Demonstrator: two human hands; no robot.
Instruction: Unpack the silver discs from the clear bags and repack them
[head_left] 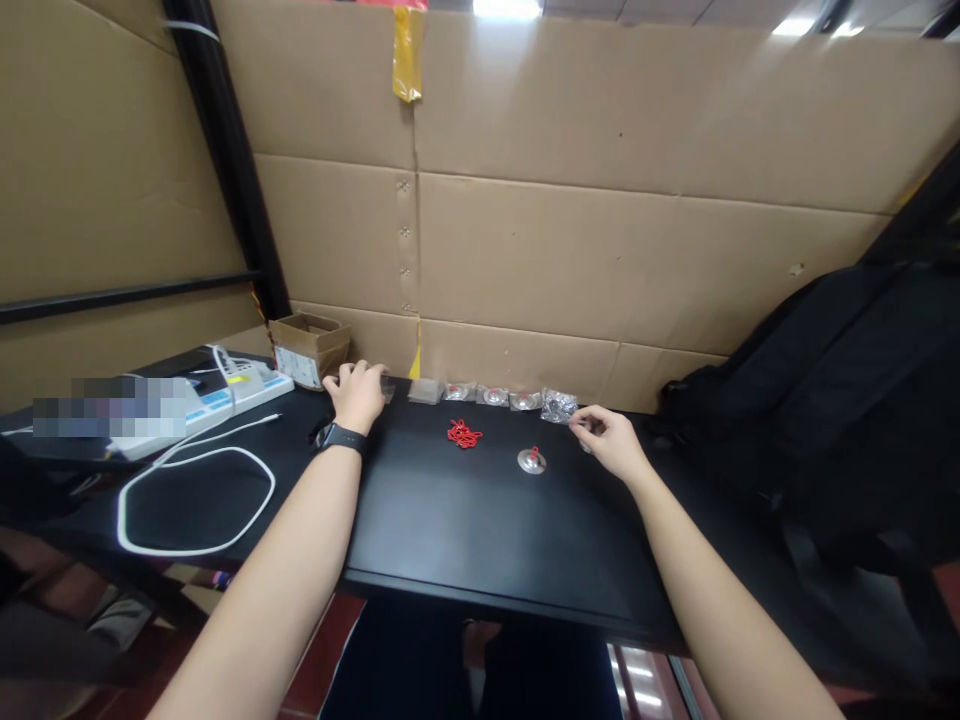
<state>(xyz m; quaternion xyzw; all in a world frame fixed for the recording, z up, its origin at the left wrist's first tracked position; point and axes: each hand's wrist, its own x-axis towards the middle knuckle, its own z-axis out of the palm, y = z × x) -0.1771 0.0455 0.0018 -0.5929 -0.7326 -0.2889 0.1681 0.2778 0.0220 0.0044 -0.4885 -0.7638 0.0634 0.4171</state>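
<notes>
My left hand (356,396) rests at the back left of the black table, its fingers spread and bent beside a clear plastic bag (388,389). At the back right, the fingers of my right hand (609,442) are pinched together next to a crumpled clear plastic bag (558,405); what they hold is too small to make out. In front of me lies a small silver domed disc, like a finger cymbal (532,462), with a red cord loop on top. Left of it sits a tangled heap of red cords (464,434).
Several bagged silver discs (493,396) line the table's back edge, beside a flat clear packet (426,391). An open cardboard box (310,347), a white power strip (259,392) and a looped white cable (196,551) lie left. A black backpack (817,400) stands right; cardboard walls (525,250) enclose the back.
</notes>
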